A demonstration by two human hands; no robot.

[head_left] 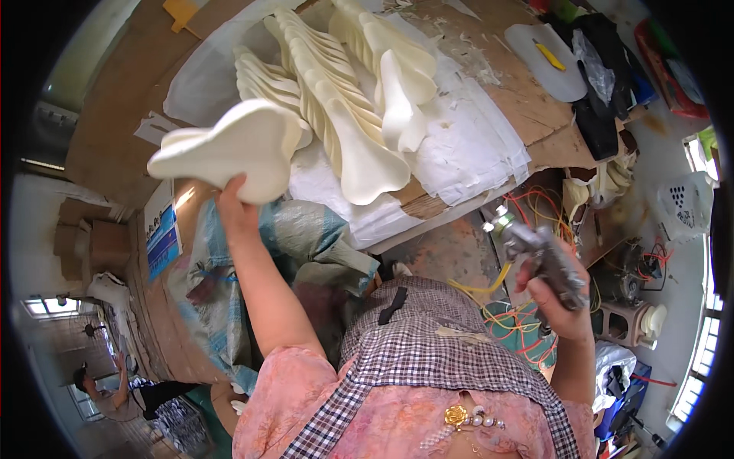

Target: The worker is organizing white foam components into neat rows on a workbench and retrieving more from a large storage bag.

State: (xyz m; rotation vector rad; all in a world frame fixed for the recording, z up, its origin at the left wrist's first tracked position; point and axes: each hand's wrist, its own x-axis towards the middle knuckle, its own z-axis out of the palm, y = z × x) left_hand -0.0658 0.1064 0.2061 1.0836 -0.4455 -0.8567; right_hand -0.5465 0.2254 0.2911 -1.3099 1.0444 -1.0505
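Observation:
My left hand (239,210) grips a cream foam bicycle saddle pad (241,145) by its near edge, with the thumb on top and the other fingers out of sight beneath it. The pad is raised beside the rows of similar saddle pads (325,84), which lie nested on the white-covered table. One pad (399,103) rests apart at their right. Over on the right, my right hand (564,302) is wrapped round the handle of a grey metal spray gun (539,256). Its nozzle points up and left towards the table edge, and a yellow hose (489,289) hangs near it.
A blue-and-white woven sack (306,229) bulges below the left side of the table (527,115). At the back right lies a yellow utility knife (550,56) on a pale sheet. Orange hoses (535,336) tangle beneath my right hand. Another person (115,398) is at the far lower left.

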